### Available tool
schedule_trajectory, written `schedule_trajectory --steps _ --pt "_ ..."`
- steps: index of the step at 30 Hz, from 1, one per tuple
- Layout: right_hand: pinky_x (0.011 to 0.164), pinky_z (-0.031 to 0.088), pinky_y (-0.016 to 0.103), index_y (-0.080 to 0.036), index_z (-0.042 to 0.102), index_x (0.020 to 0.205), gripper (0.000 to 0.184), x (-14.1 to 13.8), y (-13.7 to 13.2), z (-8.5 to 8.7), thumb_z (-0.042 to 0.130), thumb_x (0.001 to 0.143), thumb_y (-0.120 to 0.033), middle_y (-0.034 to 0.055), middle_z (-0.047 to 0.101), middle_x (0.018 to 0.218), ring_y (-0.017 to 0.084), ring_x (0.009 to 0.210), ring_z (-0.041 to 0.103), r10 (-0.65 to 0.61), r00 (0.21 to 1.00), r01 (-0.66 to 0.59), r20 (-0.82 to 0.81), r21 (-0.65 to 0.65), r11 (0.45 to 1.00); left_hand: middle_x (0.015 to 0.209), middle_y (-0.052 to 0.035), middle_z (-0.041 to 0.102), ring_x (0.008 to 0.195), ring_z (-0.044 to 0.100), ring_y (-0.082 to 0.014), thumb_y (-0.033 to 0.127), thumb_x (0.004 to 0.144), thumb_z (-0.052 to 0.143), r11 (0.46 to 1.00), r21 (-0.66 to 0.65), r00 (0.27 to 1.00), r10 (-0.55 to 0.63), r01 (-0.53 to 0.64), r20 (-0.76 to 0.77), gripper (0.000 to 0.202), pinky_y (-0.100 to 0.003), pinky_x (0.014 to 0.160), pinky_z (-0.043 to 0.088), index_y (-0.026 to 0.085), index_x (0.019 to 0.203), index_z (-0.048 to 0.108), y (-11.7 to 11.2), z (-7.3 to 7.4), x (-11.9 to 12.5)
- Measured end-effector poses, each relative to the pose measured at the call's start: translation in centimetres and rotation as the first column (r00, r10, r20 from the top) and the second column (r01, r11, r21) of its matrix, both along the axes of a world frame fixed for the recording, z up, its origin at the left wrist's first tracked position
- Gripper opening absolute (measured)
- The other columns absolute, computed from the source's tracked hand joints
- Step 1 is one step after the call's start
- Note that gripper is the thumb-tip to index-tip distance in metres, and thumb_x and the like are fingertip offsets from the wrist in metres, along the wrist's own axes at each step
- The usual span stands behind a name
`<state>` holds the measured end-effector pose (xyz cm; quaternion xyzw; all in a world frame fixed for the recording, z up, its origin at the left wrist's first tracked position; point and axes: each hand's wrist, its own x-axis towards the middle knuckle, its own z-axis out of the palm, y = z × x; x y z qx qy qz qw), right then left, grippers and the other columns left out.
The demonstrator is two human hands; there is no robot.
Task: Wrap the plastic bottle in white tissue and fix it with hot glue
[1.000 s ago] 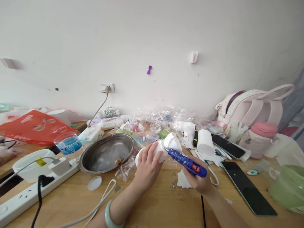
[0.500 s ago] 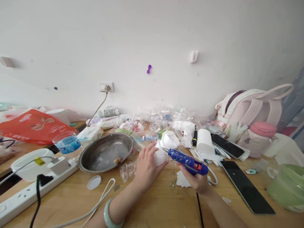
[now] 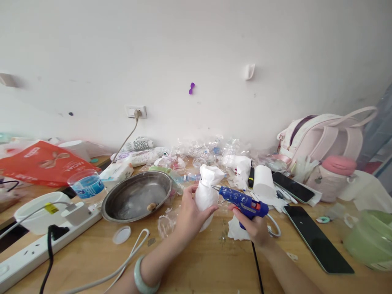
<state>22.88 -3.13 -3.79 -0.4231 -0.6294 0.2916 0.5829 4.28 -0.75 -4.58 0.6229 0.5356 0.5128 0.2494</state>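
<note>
In the middle of the head view my left hand (image 3: 190,212) is wrapped round a white vase-shaped piece (image 3: 206,195) with a narrow neck and a flared, uneven rim. The piece stands nearly upright, its lower part partly behind my thumb. A blue glue gun (image 3: 241,201) with whitish smears is gripped in my right hand (image 3: 255,229). Its metal nozzle points left and reaches the neck of the white piece; whether it touches I cannot tell. Beneath the glue gun lies a crumpled white tissue (image 3: 237,229).
To the left are a metal basin (image 3: 137,197), a white power strip (image 3: 45,249) and a small round lid (image 3: 121,235). On the right lie a dark phone (image 3: 318,241), a white roll (image 3: 263,182) and a green container (image 3: 370,241). Clear plastic packaging (image 3: 208,149) is heaped along the wall.
The white piece has turned from tilted to nearly upright, showing its neck and rim. My left hand has shifted its hold lower and to the left side. The glue gun has moved slightly right.
</note>
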Motion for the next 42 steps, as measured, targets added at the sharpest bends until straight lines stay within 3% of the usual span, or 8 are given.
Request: schedule_trajectory --steps 7,11,16,24,28,34,37,42 --pt "0.071 0.054 0.032 -0.020 0.069 0.073 0.013 0.0 0.4 0.9 0.066 0.073 -0.033 0.0044 0.072 0.074 0.022 0.072 0.067 0.055 0.997 -0.060 -0.046 -0.104 0.993 0.116 -0.0135 0.049 0.109 0.050 -0.0266 0.042 0.063 0.072 0.979 -0.163 0.975 -0.084 0.119 0.206 0.061 -0.042 0.096 0.036 0.018 0.108 0.039 0.1 0.0 0.6" --pt "0.056 0.049 0.028 -0.019 0.068 0.069 0.014 -0.4 0.5 0.7 0.069 0.067 -0.034 0.0020 0.067 0.063 0.017 0.055 0.059 0.049 0.990 -0.075 -0.131 -0.198 0.977 0.119 -0.0157 0.052 0.114 0.050 -0.0270 0.040 0.064 0.073 0.959 -0.186 0.926 -0.140 0.216 0.351 0.059 -0.040 0.098 0.036 0.017 0.108 0.041 0.5 -0.3 0.6" --pt "0.043 0.034 0.024 -0.016 0.070 0.067 0.018 -0.2 1.0 -0.2 0.068 0.066 -0.034 -0.0016 0.054 0.048 0.010 0.043 0.041 0.058 0.967 -0.128 -0.250 -0.275 0.953 0.110 -0.0171 0.061 0.100 0.059 -0.0274 0.037 0.061 0.076 0.886 -0.353 0.814 -0.046 0.301 0.579 0.055 -0.035 0.083 0.046 0.014 0.103 0.048 0.6 0.6 0.5" --pt "0.044 0.033 0.024 -0.017 0.067 0.065 0.013 -0.4 1.5 0.1 0.070 0.060 -0.028 0.0016 0.064 0.057 0.009 0.044 0.040 -0.041 0.881 -0.123 -0.471 -0.312 0.942 0.078 -0.0079 0.070 0.059 0.060 -0.0131 0.030 0.074 0.068 0.786 -0.385 0.622 0.001 0.484 0.783 0.031 -0.024 0.059 0.048 0.011 0.096 0.060 -0.4 2.6 0.3" --pt "0.043 0.030 0.023 -0.017 0.066 0.063 0.012 -0.6 1.6 0.4 0.070 0.060 -0.028 0.0006 0.062 0.054 0.008 0.043 0.039 -0.081 0.870 -0.100 -0.486 -0.334 0.937 0.071 -0.0060 0.068 0.059 0.062 -0.0141 0.036 0.078 0.063 0.733 -0.420 0.544 0.081 0.535 0.835 0.026 -0.024 0.060 0.049 0.012 0.088 0.062 -0.6 2.8 0.3" --pt "0.043 0.028 0.022 -0.016 0.067 0.063 0.012 -0.7 1.5 0.5 0.069 0.060 -0.028 -0.0003 0.059 0.051 0.008 0.043 0.039 -0.090 0.871 -0.100 -0.484 -0.354 0.930 0.075 -0.0074 0.071 0.067 0.066 -0.0178 0.042 0.083 0.053 0.639 -0.439 0.467 0.140 0.631 0.873 0.037 -0.026 0.065 0.051 0.011 0.101 0.063 -0.6 3.0 0.3" --pt "0.044 0.029 0.023 -0.016 0.067 0.063 0.013 -0.6 1.4 0.6 0.069 0.061 -0.029 -0.0023 0.053 0.046 0.009 0.044 0.039 -0.071 0.880 -0.115 -0.470 -0.357 0.927 0.081 -0.0075 0.072 0.065 0.066 -0.0160 0.043 0.084 0.052 0.654 -0.425 0.454 0.138 0.626 0.881 0.041 -0.026 0.066 0.051 0.012 0.109 0.061 -0.4 2.8 0.3" --pt "0.045 0.029 0.024 -0.016 0.066 0.061 0.015 -0.7 1.4 0.7 0.069 0.059 -0.030 -0.0019 0.053 0.046 0.009 0.044 0.038 -0.049 0.892 -0.136 -0.450 -0.370 0.919 0.084 -0.0076 0.073 0.057 0.063 -0.0143 0.038 0.083 0.055 0.696 -0.460 0.502 0.164 0.551 0.849 0.040 -0.025 0.062 0.050 0.012 0.113 0.058 -0.6 2.8 0.4"
